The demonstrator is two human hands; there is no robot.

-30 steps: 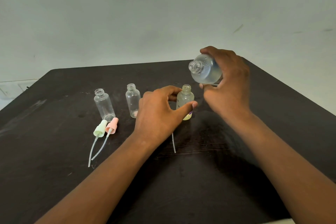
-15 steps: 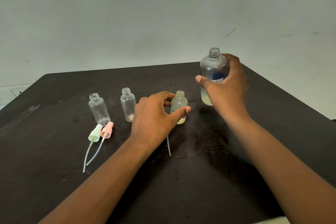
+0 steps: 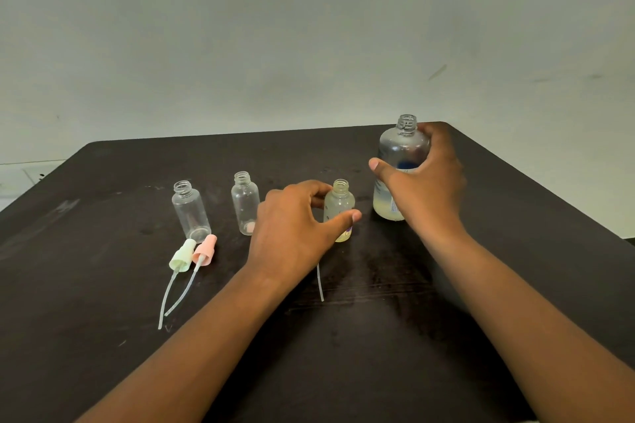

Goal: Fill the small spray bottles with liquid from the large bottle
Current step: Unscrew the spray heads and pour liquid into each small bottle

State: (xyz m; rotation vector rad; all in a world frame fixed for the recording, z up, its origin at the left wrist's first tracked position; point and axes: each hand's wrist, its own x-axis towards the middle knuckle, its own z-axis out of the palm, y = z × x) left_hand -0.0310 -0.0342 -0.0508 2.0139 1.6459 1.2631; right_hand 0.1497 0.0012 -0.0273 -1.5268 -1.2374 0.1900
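Observation:
Three small clear bottles stand uncapped in a row on the dark table (image 3: pixel 103 336). The left one (image 3: pixel 191 211) and the middle one (image 3: pixel 245 203) look empty. The right small bottle (image 3: pixel 338 204) holds yellowish liquid, and my left hand (image 3: pixel 295 230) grips it between thumb and fingers. The large clear bottle (image 3: pixel 400 161) stands upright on the table to its right, uncapped, with a little pale liquid at the bottom. My right hand (image 3: pixel 426 189) wraps around its side.
A green spray cap (image 3: pixel 182 256) and a pink spray cap (image 3: pixel 205 250) lie with their tubes in front of the left bottle. A third tube (image 3: pixel 320 283) sticks out from under my left hand. The table's far edge meets a pale wall.
My right hand has tipped the large bottle back upright from its tilt over the small bottle and set it down on the table to the right. My left hand has kept hold of the small bottle.

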